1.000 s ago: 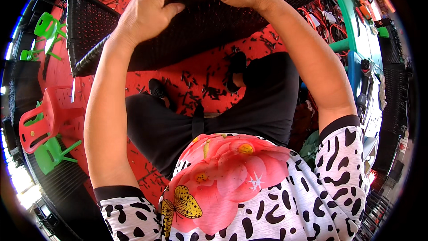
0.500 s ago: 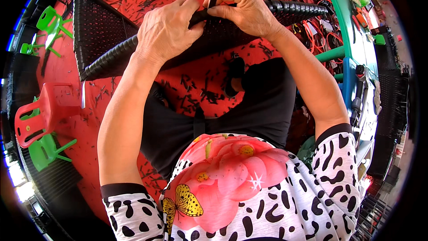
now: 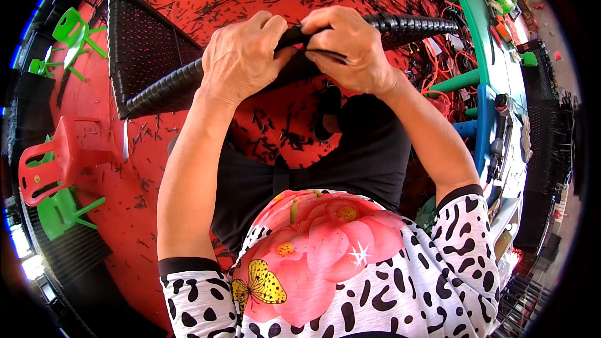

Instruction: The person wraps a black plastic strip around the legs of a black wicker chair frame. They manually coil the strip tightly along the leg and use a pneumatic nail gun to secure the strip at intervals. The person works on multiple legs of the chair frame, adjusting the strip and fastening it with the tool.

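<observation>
Across my lap leans a black woven wicker piece (image 3: 153, 37), its rim (image 3: 172, 79) wrapped in flat black strip. My left hand (image 3: 243, 59) is closed over this rim, thumb bent against the near side. Close by on the right, my right hand (image 3: 354, 53) is closed with fingers curled, pinching a flat black strip (image 3: 330, 56) whose end sticks out beneath the fingers. Between the two hands the strip meets the rim, though the fingers hide most of that spot. The rim runs on past my right hand to the right.
Black strip scraps litter the red floor (image 3: 134, 213). To the left stand a red plastic chair (image 3: 53, 159) and several green ones (image 3: 69, 25). On the right is a green-edged table (image 3: 466, 9) with tools and clutter, orange cords (image 3: 432, 66) lying beside it.
My right hand has moved down and curled tighter; the strip that stood upright is now pulled down toward me. My left hand and the wicker piece have shifted slightly right and down.
</observation>
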{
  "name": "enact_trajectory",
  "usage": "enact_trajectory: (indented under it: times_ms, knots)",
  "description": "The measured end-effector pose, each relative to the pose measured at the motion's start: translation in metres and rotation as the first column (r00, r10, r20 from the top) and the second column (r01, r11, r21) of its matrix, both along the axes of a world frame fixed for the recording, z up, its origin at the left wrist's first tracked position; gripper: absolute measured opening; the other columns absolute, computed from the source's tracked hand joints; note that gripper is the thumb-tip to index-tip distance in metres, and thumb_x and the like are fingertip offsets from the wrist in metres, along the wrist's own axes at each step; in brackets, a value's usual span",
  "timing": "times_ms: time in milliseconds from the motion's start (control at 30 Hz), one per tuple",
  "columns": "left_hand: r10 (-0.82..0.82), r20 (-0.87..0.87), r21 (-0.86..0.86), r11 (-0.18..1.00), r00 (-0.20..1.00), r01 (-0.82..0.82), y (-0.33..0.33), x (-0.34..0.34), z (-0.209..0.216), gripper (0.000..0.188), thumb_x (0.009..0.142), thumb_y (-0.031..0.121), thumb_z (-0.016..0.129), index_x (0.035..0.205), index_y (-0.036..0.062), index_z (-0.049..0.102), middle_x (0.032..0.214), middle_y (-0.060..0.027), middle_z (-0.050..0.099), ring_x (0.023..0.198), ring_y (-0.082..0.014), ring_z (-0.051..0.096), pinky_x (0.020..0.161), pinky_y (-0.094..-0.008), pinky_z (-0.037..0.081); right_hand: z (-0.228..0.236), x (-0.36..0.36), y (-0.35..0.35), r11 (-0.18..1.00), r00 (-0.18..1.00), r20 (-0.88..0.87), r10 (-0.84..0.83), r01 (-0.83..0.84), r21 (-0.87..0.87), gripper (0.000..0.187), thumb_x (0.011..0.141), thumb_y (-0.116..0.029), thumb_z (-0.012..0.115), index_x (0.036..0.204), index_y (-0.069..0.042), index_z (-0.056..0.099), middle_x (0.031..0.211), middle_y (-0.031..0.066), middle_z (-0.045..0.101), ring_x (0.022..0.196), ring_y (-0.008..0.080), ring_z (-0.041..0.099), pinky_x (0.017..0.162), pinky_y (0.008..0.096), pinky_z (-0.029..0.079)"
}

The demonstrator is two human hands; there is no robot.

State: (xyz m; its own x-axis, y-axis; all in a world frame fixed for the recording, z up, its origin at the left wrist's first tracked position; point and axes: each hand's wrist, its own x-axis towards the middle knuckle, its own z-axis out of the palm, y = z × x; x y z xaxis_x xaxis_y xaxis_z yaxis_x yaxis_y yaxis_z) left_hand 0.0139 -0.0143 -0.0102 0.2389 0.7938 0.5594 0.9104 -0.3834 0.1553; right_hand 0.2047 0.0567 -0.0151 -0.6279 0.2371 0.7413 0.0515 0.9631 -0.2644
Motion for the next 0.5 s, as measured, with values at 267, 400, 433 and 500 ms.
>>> enact_trajectory:
  times_ms: [267,400,433,500]
  knots:
    - [-0.029,0.086,-0.033,0.999,0.996,0.032,-0.003,-0.002,0.000,0.019,0.075,0.017,0.073,0.084,0.0069,0.060,0.079,-0.0054,0.061,0.064,-0.0305,0.062,0.056,-0.0387,0.049,-0.006,0.004,-0.007,0.989,0.997,-0.023,-0.074,0.076,0.124,0.021,0.064,-0.005,0.076,0.080,-0.006,0.061,0.102,0.0075,0.060,0.094,0.0265,0.060,0.080,0.0383,0.047]
    - [0.004,0.153,-0.049,0.999,0.988,0.003,0.001,0.000,-0.001,0.014,0.076,0.014,0.071,0.082,0.0053,0.061,0.079,-0.0073,0.062,0.067,-0.0315,0.062,0.058,-0.0385,0.049,-0.009,0.004,-0.007,0.995,0.999,-0.003,-0.045,0.046,0.086,0.021,0.064,-0.006,0.076,0.079,-0.006,0.061,0.105,0.0092,0.060,0.098,0.0279,0.059,0.083,0.0389,0.047]
    - [0.007,0.162,-0.053,0.999,0.987,0.001,0.000,0.002,0.000,0.014,0.077,0.013,0.071,0.082,0.0050,0.062,0.079,-0.0078,0.062,0.067,-0.0317,0.062,0.058,-0.0385,0.049,-0.010,0.004,-0.009,0.996,0.999,0.000,-0.051,0.051,0.074,0.019,0.065,-0.006,0.075,0.079,-0.006,0.061,0.106,0.0095,0.060,0.100,0.0283,0.059,0.084,0.0391,0.047]
    - [-0.008,0.175,-0.043,0.999,0.984,0.016,-0.001,0.003,0.001,0.012,0.077,0.012,0.070,0.082,0.0047,0.062,0.079,-0.0084,0.062,0.068,-0.0318,0.062,0.059,-0.0385,0.049,-0.009,0.005,-0.013,0.991,0.997,0.049,-0.059,0.052,0.122,0.016,0.065,-0.007,0.072,0.078,-0.007,0.061,0.108,0.0096,0.060,0.104,0.0285,0.057,0.087,0.0400,0.045]
